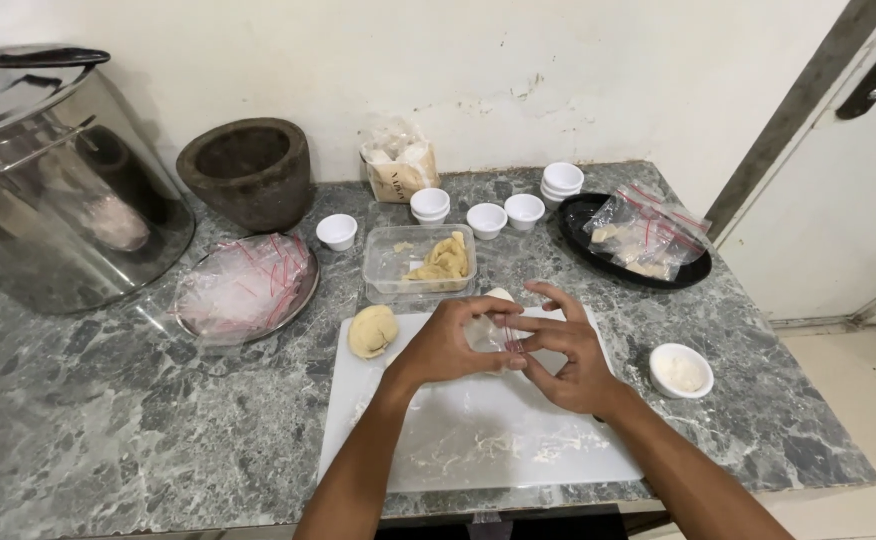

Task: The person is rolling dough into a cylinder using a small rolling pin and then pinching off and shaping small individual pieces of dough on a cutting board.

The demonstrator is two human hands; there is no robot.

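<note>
two hands (513,345) pinching one small clear bag (493,330), one dough ball (372,331)

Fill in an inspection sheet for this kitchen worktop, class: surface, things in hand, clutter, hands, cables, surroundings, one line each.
Surface: grey-green marble counter; white cutting board smeared with flour and dough scraps.
Things in hand: small clear zip bag held between both hands; dough ball on the board's left corner.
Clutter: clear tub of dough, empty white cups, white bowl of flour, metal plate of zip bags, black tray of filled bags, stone mortar, lidded steel pot.
Hands: left hand and right hand pinch the bag.
Cables: nothing seen.
Surroundings: white wall; door at right.
</note>
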